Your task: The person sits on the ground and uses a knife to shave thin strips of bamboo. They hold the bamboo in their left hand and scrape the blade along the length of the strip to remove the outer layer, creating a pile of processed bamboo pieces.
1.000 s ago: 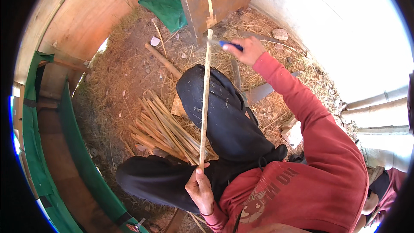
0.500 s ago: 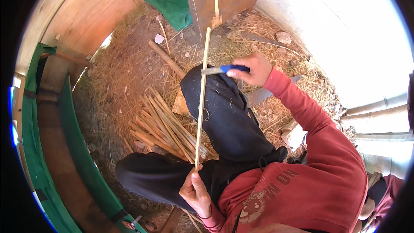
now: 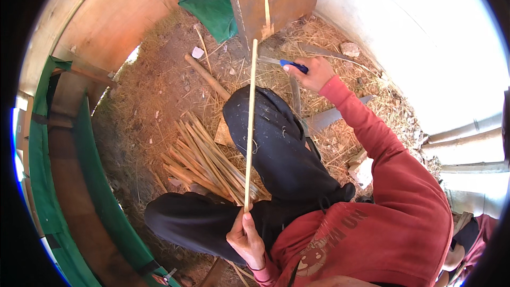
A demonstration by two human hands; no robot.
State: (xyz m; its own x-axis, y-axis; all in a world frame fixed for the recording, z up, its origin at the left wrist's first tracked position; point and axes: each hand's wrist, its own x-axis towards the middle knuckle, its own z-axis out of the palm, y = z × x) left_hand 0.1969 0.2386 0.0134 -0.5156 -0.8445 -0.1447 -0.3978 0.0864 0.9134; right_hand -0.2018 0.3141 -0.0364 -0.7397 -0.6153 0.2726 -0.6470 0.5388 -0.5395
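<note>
My left hand (image 3: 247, 240) is closed round the near end of a long, thin, pale strip of wood or bamboo (image 3: 250, 127). The strip slants up and away over my bent knee in black trousers. My right hand (image 3: 314, 73) grips a knife (image 3: 295, 66) by its blue handle, beyond that knee. Its grey blade points left, and the tip is at or right beside the strip near its far end; whether they touch I cannot tell. Small pale shavings lie on the trouser leg (image 3: 265, 119).
A bundle of split sticks (image 3: 204, 157) lies left of my knee. Beyond it are a round pole (image 3: 207, 77) and a brown wooden panel (image 3: 276, 2). A saw-like metal blade (image 3: 324, 119) rests on the straw at right. Green-cloth-edged boarding (image 3: 101, 180) curves along the left.
My right hand has moved the knife away from me, from above the knee toward the strip's far end. My left hand and the strip have shifted slightly.
</note>
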